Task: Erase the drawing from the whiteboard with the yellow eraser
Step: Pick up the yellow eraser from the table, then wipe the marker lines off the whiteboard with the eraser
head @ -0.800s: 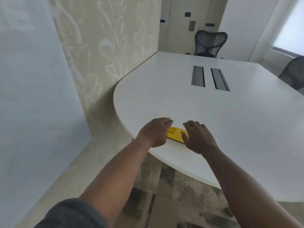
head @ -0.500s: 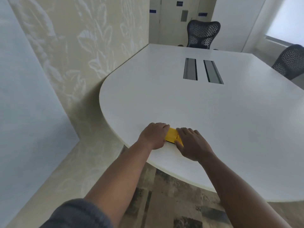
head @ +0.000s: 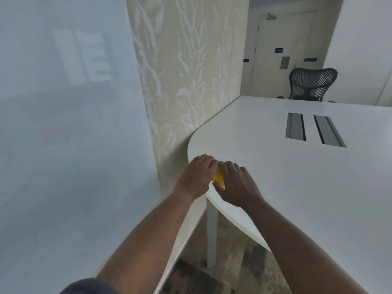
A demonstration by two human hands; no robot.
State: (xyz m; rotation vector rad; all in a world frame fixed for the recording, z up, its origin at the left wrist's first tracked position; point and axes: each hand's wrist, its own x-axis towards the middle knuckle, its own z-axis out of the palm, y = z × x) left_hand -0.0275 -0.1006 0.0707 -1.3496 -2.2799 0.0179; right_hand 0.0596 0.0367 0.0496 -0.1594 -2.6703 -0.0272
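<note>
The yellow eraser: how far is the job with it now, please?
Nothing is erased yet. In hand: the small yellow plastic eraser sits at the edge of the white round-cornered table, with the left hand and right hand closed around it; a firm grip is not clear. Left: carrying it to the large pale whiteboard, where no drawing is visible.

Left hand [head: 196,176] and right hand [head: 235,185] closed together, hiding more yellow eraser [head: 219,178].

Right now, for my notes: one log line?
stage: pickup | left hand, right hand: on eraser | table edge | whiteboard: untouched
</note>
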